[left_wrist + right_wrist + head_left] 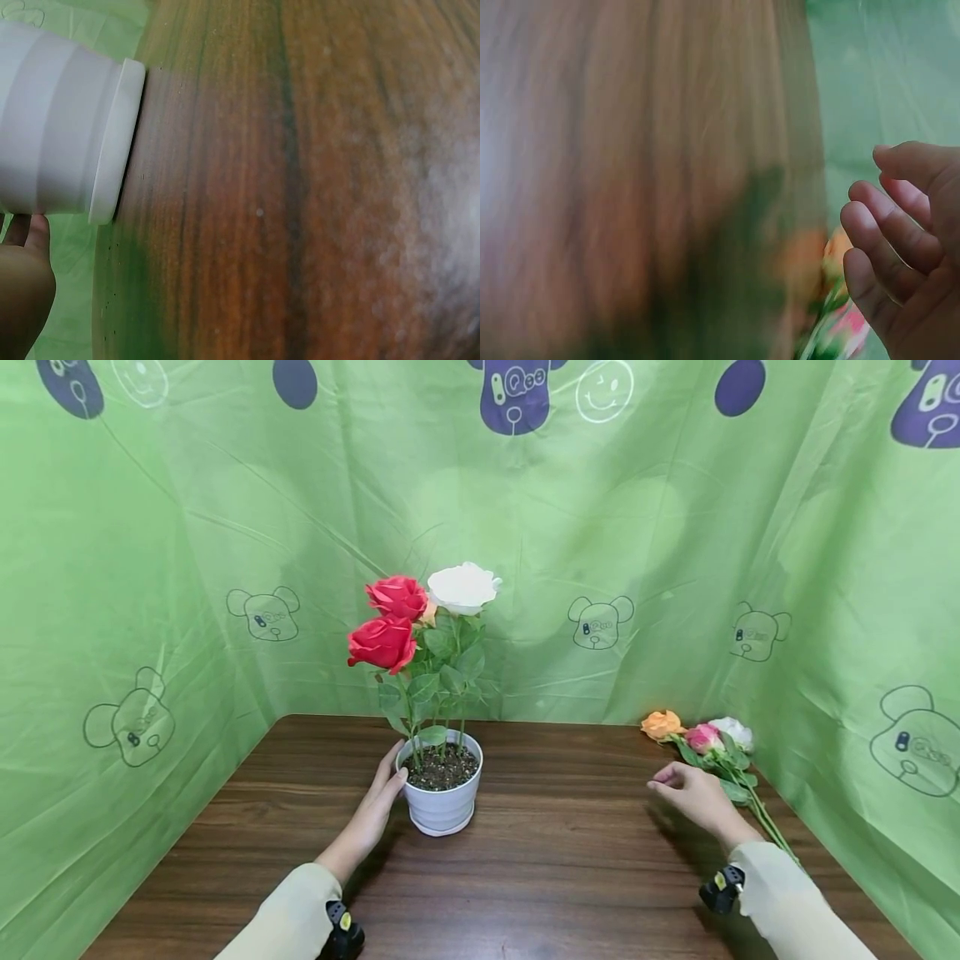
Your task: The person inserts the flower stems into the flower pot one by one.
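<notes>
A white ribbed flower pot (442, 810) with dark soil stands on the table. Rising from it are two red roses (382, 643), a white rose (463, 589) and a mostly hidden pale orange bloom (429, 612). My left hand (378, 797) rests against the pot's left side, thumb at the front of the rim and fingers toward the back. In the left wrist view its fingertips touch the pot wall (52, 127). My right hand (697, 797), fingers loosely bent and holding nothing, hovers just left of the loose rose stems (768, 822).
At the table's right side lie an orange rose (662, 725), a pink rose (705, 739) and a white rose (733, 733), their stems pointing toward me. Green patterned cloth (540, 527) surrounds the back and sides of the brown wooden table (555, 860).
</notes>
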Demonstrator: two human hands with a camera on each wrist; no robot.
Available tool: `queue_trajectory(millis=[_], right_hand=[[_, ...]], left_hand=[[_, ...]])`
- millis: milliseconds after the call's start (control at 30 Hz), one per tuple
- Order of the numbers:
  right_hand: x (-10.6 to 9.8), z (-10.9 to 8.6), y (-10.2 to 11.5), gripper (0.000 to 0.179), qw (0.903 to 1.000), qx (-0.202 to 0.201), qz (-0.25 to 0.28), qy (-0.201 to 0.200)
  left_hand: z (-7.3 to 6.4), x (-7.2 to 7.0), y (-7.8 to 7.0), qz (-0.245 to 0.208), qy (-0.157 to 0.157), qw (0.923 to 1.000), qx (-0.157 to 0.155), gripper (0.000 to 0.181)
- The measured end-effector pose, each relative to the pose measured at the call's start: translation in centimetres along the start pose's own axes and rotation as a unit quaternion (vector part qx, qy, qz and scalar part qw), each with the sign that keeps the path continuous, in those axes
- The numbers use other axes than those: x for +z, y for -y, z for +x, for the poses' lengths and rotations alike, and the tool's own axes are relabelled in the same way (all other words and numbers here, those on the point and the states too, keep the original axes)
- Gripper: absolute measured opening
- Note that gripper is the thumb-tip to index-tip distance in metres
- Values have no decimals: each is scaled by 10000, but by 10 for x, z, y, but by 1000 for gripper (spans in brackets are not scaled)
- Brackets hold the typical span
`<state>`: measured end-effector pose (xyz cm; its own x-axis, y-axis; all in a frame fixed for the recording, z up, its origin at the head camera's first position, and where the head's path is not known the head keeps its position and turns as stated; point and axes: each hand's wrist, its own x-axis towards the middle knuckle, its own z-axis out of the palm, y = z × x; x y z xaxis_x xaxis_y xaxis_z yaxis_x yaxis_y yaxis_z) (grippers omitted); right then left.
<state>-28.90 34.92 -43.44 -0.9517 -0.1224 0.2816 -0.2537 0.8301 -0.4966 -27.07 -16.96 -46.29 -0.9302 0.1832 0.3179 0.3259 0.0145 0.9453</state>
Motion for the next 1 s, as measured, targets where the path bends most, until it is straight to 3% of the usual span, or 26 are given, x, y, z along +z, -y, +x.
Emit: queue_trajectory(millis=[533,1000], right_hand=[[-33,-35,-79,33,9938,974,-535,14],[-43,-41,-97,39,9912,1165,-559,289]], left_hand=[[0,0,1,24,-6,10000,-27,57],[-2,1,-1,48,-3,10000,-42,57]])
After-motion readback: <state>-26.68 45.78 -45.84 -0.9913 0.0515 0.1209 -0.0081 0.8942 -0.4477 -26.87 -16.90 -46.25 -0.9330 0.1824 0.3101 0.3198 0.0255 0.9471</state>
